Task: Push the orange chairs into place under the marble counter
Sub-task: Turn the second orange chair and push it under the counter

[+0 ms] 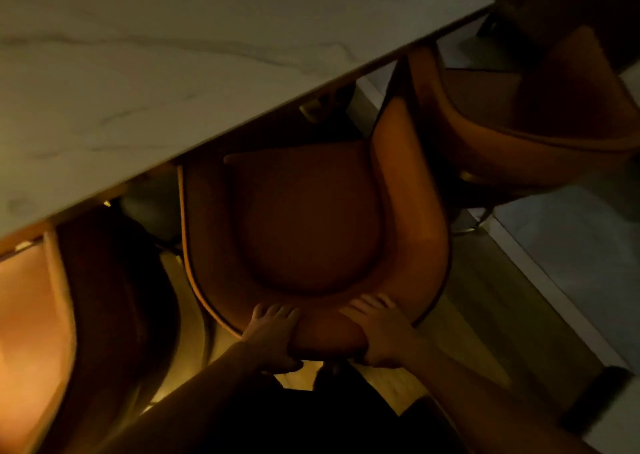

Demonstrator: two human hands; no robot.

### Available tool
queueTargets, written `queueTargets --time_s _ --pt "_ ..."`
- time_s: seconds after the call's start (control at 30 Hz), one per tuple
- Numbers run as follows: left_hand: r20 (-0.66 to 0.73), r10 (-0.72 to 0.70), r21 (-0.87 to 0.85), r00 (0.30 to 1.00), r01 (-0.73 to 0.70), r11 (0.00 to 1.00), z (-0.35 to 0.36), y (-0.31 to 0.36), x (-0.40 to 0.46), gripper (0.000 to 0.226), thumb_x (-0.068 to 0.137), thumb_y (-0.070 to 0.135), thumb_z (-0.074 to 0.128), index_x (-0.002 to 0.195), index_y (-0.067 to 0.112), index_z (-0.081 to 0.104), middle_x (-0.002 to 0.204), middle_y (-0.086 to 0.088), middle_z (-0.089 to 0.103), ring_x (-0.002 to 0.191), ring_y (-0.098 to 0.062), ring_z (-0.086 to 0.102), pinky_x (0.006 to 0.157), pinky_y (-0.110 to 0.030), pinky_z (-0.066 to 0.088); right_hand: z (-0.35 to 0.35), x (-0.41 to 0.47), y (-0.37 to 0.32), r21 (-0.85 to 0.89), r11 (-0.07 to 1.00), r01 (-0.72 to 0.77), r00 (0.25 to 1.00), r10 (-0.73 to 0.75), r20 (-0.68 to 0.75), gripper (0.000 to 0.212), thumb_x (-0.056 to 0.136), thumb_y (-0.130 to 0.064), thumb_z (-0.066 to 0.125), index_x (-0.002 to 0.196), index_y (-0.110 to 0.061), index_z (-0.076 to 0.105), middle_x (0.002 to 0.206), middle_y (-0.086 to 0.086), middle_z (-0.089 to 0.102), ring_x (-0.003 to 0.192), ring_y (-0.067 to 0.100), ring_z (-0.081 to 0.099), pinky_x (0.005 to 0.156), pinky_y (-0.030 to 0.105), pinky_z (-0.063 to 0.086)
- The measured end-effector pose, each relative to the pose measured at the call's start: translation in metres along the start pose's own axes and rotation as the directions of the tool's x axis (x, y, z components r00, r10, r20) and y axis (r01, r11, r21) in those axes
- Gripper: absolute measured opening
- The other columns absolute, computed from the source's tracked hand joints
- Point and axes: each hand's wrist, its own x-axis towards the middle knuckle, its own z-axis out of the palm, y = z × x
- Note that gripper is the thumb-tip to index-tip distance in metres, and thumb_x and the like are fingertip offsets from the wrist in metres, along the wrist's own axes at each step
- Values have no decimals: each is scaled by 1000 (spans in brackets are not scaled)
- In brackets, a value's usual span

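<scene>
An orange chair (pixel 311 218) with a curved back stands in the middle, its seat front tucked just under the edge of the white marble counter (pixel 173 55). My left hand (pixel 273 335) and my right hand (pixel 381 332) both grip the top of its backrest, fingers over the rim. A second orange chair (pixel 519 114) stands to the right, partly under the counter. A third orange chair (pixel 104 297) is at the left, its front hidden below the counter.
The room is dim. Wooden floor (pixel 485 315) runs beside the middle chair, with a pale strip and lighter tiles (pixel 571 245) to the right. A dark object (pixel 595 401) lies on the floor at lower right.
</scene>
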Motion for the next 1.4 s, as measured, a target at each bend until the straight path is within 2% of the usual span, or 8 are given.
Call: queueTargets --time_s 0.1,0.23,0.33,0.43,0.67,0.83,1.0,1.4 --pt "-60 -32 -6 998 32 999 8 21 -3 112 59 75 50 150 16 22 154 -5 31 142 -27 25 115 -53 10 0 -1 -1 -20 999 27 999 -27 24 101 73 -72 61 152 -30 15 159 0 18 147 25 10 115 53 7" --pt "-155 -91 -63 984 82 995 11 37 -6 115 49 73 37 147 13 31 150 -10 38 140 -31 30 114 -54 9 0 -1 1 -54 996 67 997 -66 26 102 72 -71 61 151 -29 13 156 0 22 143 25 20 113 53 13" --pt "-138 -129 -77 982 119 990 9 41 -10 107 58 66 53 148 14 30 151 -9 35 142 -30 27 117 -53 9 3 1 3 -79 993 83 997 -82 8 98 73 -67 62 150 -30 14 154 0 27 140 24 26 112 52 17" --pt "-194 -146 -92 970 131 987 10 45 -10 97 66 55 69 146 15 33 150 -7 37 141 -28 29 117 -50 10 5 3 1 -52 997 55 998 -57 -34 93 71 -64 62 147 -32 20 149 -3 34 135 22 33 111 50 20" --pt "-170 -160 -44 972 155 987 10 44 -11 90 73 40 71 148 19 27 152 -4 33 142 -27 24 118 -51 8 2 1 -5 -95 995 9 999 -12 -33 95 71 -64 64 148 -32 18 149 -1 33 137 25 28 112 51 18" --pt "-144 -209 -48 967 204 978 11 47 -7 85 78 29 67 150 19 22 151 -10 29 143 -38 16 114 -64 2 -3 0 -9 -149 988 -46 992 62 108 108 73 -59 72 152 -31 3 160 5 12 147 32 7 114 60 7" --pt "-170 -220 -61 961 213 975 9 48 -7 80 77 23 66 147 19 27 145 -9 37 138 -35 26 114 -62 5 -3 1 -13 -130 988 -81 995 87 44 99 73 -44 75 149 -32 14 150 1 31 140 29 24 114 55 13" --pt "-209 -205 -49 956 199 979 20 43 -3 85 70 31 74 142 24 32 141 -5 43 134 -31 33 114 -59 11 4 3 -9 -106 990 -92 996 92 -3 95 68 -39 72 146 -36 19 143 -3 37 134 24 32 112 51 17"
